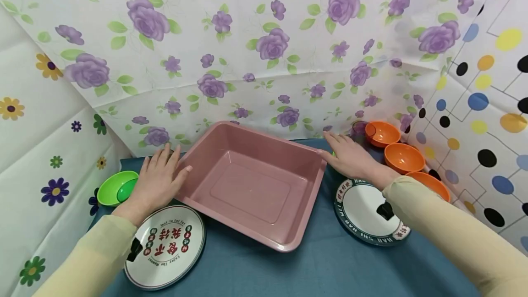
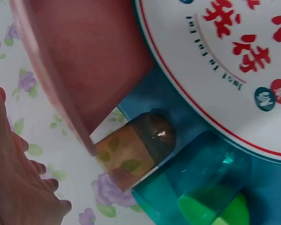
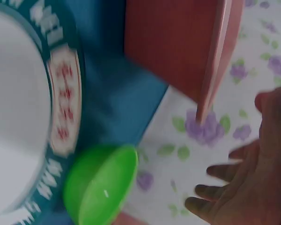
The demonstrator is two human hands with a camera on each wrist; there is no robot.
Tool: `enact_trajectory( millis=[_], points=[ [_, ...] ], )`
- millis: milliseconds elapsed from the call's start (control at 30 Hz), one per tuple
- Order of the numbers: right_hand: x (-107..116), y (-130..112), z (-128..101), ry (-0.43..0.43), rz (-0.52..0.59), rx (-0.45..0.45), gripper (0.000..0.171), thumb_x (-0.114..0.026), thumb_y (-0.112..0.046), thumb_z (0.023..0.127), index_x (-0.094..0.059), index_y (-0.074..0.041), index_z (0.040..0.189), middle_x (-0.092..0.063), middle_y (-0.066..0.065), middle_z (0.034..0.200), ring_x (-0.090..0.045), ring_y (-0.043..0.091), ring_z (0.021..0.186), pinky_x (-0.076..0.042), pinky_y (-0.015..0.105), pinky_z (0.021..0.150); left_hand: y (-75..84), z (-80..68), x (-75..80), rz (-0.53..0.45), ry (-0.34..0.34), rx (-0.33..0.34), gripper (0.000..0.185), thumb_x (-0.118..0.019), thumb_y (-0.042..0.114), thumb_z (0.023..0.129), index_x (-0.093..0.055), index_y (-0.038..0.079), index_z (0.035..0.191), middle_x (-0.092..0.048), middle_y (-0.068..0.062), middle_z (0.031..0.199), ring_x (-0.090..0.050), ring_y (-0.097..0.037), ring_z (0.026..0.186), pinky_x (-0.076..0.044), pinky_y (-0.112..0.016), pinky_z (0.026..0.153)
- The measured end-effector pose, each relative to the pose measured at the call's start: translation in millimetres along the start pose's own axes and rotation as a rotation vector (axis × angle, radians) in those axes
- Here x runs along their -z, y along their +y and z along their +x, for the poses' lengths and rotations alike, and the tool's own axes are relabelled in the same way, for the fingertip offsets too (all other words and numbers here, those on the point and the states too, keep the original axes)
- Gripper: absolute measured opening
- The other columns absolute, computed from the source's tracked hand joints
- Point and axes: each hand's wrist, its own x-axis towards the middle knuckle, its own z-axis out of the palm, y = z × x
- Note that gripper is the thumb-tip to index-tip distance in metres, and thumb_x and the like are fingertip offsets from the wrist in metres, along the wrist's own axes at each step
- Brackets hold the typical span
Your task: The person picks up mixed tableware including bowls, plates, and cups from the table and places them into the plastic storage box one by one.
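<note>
The pink tray (image 1: 251,182) is being steadied between the flat, spread left hand (image 1: 158,180) and right hand (image 1: 350,157) (nothing is gripped), so curled fingers under its rim would be needed for lifting.

Bright even light, wide-angle warp, right-wrist view blurred

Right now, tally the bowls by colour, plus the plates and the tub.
Orange bowls: 3
Green bowls: 2
Plates: 2
Pink tub: 1
Total: 8
</note>
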Motion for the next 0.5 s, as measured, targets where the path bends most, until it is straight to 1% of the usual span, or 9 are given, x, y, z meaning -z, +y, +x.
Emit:
enact_trajectory(
  millis=[67,133,233,300,367,500],
  points=[
    [-3,-3,-9,-0.006,0.142,-0.033,0.079,-0.040,-0.052,0.108,-0.017,-0.001,0.163,-0.026,0.025,0.164,-0.028,0.047,0.148,-0.024,0.064,0.117,-0.4,5.3,4.0,-0.018,-0.003,-0.025,0.074,-0.038,0.045,0.110,-0.015,-0.003,0.162,-0.011,-0.034,0.164,-0.011,-0.055,0.149,-0.010,-0.070,0.116],
    [-6,-8,-20,-0.028,0.308,-0.079,0.079,-0.040,-0.050,0.109,-0.012,0.001,0.163,-0.027,0.028,0.162,-0.031,0.048,0.146,-0.028,0.063,0.115,-0.4,12.0,8.7,-0.049,-0.018,-0.046,0.071,-0.038,0.040,0.111,-0.014,-0.004,0.161,-0.011,-0.034,0.164,-0.009,-0.053,0.150,-0.012,-0.067,0.118],
    [-11,-15,-38,-0.070,0.534,-0.164,0.080,-0.042,-0.047,0.110,-0.006,0.001,0.163,-0.029,0.031,0.160,-0.034,0.047,0.144,-0.035,0.062,0.112,0.6,22.9,17.0,-0.106,-0.063,-0.058,0.068,-0.039,0.033,0.112,-0.010,-0.004,0.162,-0.009,-0.032,0.165,-0.006,-0.050,0.152,-0.011,-0.064,0.120],
    [-16,-22,-49,-0.108,0.680,-0.219,0.080,-0.043,-0.045,0.110,-0.004,0.001,0.163,-0.028,0.032,0.159,-0.035,0.048,0.143,-0.039,0.060,0.111,2.4,30.7,21.8,-0.135,-0.088,-0.058,0.067,-0.039,0.030,0.112,-0.010,-0.003,0.162,-0.010,-0.030,0.166,-0.007,-0.048,0.152,-0.011,-0.062,0.120],
    [-20,-30,-59,-0.142,0.811,-0.277,0.080,-0.046,-0.042,0.110,-0.003,0.001,0.163,-0.025,0.031,0.160,-0.038,0.047,0.141,-0.041,0.057,0.110,4.4,38.5,24.9,-0.156,-0.106,-0.062,0.065,-0.039,0.028,0.112,-0.010,-0.003,0.162,-0.012,-0.029,0.166,-0.010,-0.048,0.152,-0.012,-0.062,0.120],
    [-29,-47,-76,-0.201,1.029,-0.354,0.080,-0.049,-0.038,0.109,-0.005,0.002,0.162,-0.030,0.031,0.159,-0.045,0.045,0.138,-0.044,0.053,0.109,8.8,53.3,26.1,-0.187,-0.136,-0.074,0.063,-0.039,0.025,0.112,-0.013,-0.003,0.162,-0.016,-0.029,0.165,-0.014,-0.048,0.151,-0.016,-0.063,0.119]
  ],
)
